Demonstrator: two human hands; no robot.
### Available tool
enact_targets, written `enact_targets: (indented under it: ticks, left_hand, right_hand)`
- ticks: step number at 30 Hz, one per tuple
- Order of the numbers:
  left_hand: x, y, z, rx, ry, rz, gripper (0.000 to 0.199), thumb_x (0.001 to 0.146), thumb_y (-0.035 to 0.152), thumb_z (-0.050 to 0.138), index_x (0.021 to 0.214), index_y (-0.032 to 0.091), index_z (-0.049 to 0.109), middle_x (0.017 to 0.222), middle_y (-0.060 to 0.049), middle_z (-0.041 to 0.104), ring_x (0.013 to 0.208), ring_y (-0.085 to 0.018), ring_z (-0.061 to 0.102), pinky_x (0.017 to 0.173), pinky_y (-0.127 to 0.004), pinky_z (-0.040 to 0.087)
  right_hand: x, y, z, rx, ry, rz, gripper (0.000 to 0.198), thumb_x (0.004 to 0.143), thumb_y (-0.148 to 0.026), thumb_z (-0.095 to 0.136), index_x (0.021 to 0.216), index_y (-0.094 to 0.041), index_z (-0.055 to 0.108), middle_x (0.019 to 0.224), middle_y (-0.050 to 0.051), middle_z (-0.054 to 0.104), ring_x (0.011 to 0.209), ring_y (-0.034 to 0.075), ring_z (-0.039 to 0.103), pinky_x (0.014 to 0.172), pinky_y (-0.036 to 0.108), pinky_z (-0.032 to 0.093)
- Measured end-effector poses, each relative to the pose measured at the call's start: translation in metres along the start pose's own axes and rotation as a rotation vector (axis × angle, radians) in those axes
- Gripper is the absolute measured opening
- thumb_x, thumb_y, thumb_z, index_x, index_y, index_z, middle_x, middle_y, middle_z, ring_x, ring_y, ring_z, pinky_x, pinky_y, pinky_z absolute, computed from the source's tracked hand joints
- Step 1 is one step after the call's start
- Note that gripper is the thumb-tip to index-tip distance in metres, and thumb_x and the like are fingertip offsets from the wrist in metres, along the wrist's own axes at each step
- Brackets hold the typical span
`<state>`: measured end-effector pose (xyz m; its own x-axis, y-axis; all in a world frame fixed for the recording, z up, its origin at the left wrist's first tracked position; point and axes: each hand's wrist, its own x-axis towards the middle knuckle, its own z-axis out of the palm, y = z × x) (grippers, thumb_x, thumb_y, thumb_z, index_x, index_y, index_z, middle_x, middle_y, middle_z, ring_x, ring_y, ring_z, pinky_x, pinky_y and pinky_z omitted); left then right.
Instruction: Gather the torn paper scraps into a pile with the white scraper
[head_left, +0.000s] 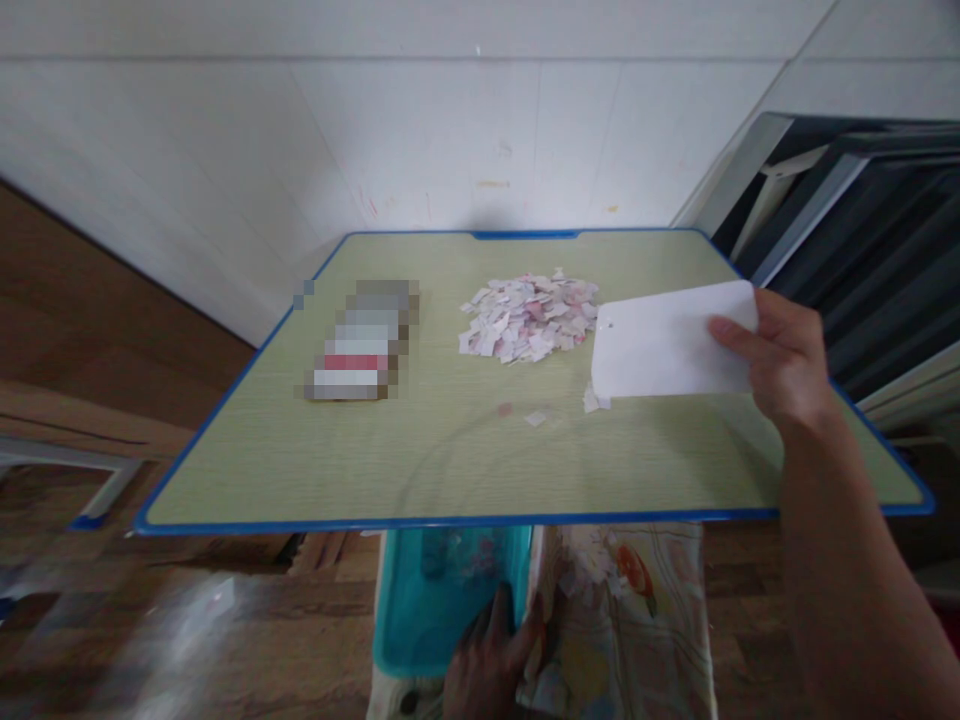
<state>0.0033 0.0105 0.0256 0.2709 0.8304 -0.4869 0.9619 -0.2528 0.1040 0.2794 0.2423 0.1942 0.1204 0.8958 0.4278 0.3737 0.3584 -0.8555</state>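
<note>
My right hand is closed on the right end of a thin white rectangular card, thumb on its face. The card has a small hole near its left corner and its left edge is beside a heap of torn paper scraps on the table. A few scraps lie at the card's lower left corner, and a loose scrap lies nearer the front. Below the table edge, my left hand grips the right side of a teal plastic tray, which has some scraps inside.
The pale green table has a blue rim. A blurred-out rectangular object lies on its left side. Patterned cloth with more scraps is beneath the front edge. Dark folded panels lean at the right, against a white wall.
</note>
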Motion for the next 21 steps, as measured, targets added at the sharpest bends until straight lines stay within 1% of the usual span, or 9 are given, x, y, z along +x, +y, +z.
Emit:
enact_targets:
  ticks: [2,4,6,10,13,15,17,21]
  left_hand:
    - [0.0,0.001,-0.002,-0.001,-0.006,0.006,0.076,0.061,0.026,0.063,0.128,0.032,0.025,0.129,-0.013,0.041,0.106,-0.026,0.048,0.081,-0.035,0.044]
    - [0.0,0.001,-0.005,0.014,-0.017,0.004,0.075,0.063,0.025,0.061,0.128,0.03,0.025,0.129,-0.015,0.041,0.106,-0.026,0.049,0.081,-0.034,0.044]
    - [0.0,0.002,-0.006,0.022,-0.031,0.0,0.079,0.059,0.028,0.065,0.128,0.028,0.026,0.128,-0.017,0.041,0.106,-0.028,0.048,0.081,-0.035,0.044]
    - [-0.001,0.002,-0.006,0.003,-0.002,0.006,0.078,0.06,0.039,0.064,0.128,0.031,0.026,0.129,-0.014,0.041,0.106,-0.028,0.048,0.08,-0.036,0.045]
    - [-0.001,0.002,-0.006,-0.012,-0.028,-0.01,0.081,0.058,0.045,0.065,0.128,0.032,0.026,0.13,-0.013,0.04,0.108,-0.028,0.047,0.082,-0.037,0.044]
    - [-0.001,0.001,-0.005,-0.041,-0.037,0.001,0.082,0.057,0.05,0.064,0.128,0.029,0.027,0.131,-0.015,0.039,0.108,-0.03,0.046,0.084,-0.038,0.043]
    - [-0.001,0.0,-0.003,-0.063,-0.027,0.017,0.082,0.058,0.051,0.063,0.128,0.029,0.027,0.13,-0.016,0.039,0.108,-0.031,0.046,0.083,-0.038,0.044]
    - [-0.001,0.0,-0.001,-0.036,-0.002,0.009,0.082,0.059,0.041,0.065,0.129,0.031,0.023,0.13,-0.015,0.04,0.104,-0.029,0.049,0.08,-0.038,0.045]
  right_hand:
    - [0.001,0.0,0.002,-0.012,0.017,-0.014,0.011,0.069,-0.028,0.062,0.072,-0.018,0.058,0.061,-0.002,0.048,0.048,0.008,0.039,0.042,0.021,0.026]
    - [0.002,0.0,0.004,0.0,0.071,-0.046,0.011,0.068,-0.028,0.062,0.074,-0.018,0.059,0.061,-0.002,0.048,0.049,0.008,0.039,0.044,0.021,0.027]
    - [0.003,0.001,0.005,0.006,0.119,-0.077,0.012,0.068,-0.027,0.062,0.075,-0.018,0.06,0.061,-0.003,0.049,0.05,0.008,0.039,0.046,0.022,0.028]
    - [0.005,0.002,0.006,-0.05,0.168,-0.125,0.012,0.068,-0.028,0.061,0.075,-0.018,0.061,0.062,-0.002,0.05,0.051,0.008,0.04,0.048,0.022,0.029]
    - [0.005,0.004,0.005,-0.051,0.186,-0.13,0.012,0.068,-0.026,0.061,0.076,-0.017,0.061,0.064,-0.002,0.051,0.053,0.008,0.041,0.049,0.022,0.03]
    - [0.005,0.005,0.005,-0.04,0.179,-0.122,0.012,0.068,-0.026,0.062,0.076,-0.017,0.061,0.065,-0.001,0.051,0.054,0.009,0.041,0.049,0.022,0.031]
    - [0.004,0.004,0.007,-0.043,0.157,-0.126,0.013,0.069,-0.027,0.061,0.078,-0.017,0.061,0.066,-0.001,0.052,0.055,0.009,0.042,0.049,0.022,0.031]
    - [0.002,0.0,0.012,-0.072,0.031,-0.136,0.018,0.073,-0.03,0.057,0.087,-0.019,0.06,0.071,0.0,0.054,0.058,0.01,0.044,0.051,0.023,0.034]
